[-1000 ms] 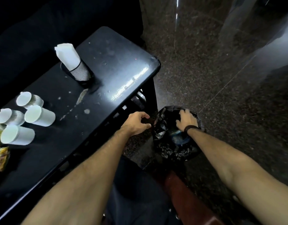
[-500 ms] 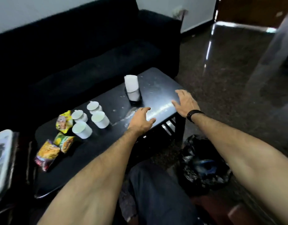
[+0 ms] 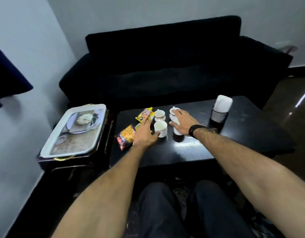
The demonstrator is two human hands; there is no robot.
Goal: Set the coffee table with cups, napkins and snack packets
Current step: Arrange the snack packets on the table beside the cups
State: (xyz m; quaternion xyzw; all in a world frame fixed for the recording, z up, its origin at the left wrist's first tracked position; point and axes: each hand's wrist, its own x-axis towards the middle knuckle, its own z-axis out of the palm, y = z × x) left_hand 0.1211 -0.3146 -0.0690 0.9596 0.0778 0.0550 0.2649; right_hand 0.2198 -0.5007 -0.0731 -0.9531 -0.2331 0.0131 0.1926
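Note:
Several white cups stand in a cluster on the black coffee table (image 3: 191,152). My left hand (image 3: 145,133) reaches in flat, fingers over the snack packets, thumb touching the near cup (image 3: 161,128). My right hand (image 3: 181,123) lies spread over another cup (image 3: 178,132), fingertips by the far cup (image 3: 172,111); a further cup (image 3: 159,114) stands left of it. A yellow packet (image 3: 145,115) and an orange-red packet (image 3: 125,137) lie left of the cups. White napkins (image 3: 223,103) stand in a dark holder (image 3: 218,116) at the right.
A white-rimmed picture tray (image 3: 45,150) rests on a dark side table left of the coffee table. A black sofa (image 3: 165,66) runs behind the table. My dark-trousered knees (image 3: 165,212) are at its near edge.
The view has swung left and up from the floor bin. Both hands have left the table's right edge and reached over to the cluster of cups.

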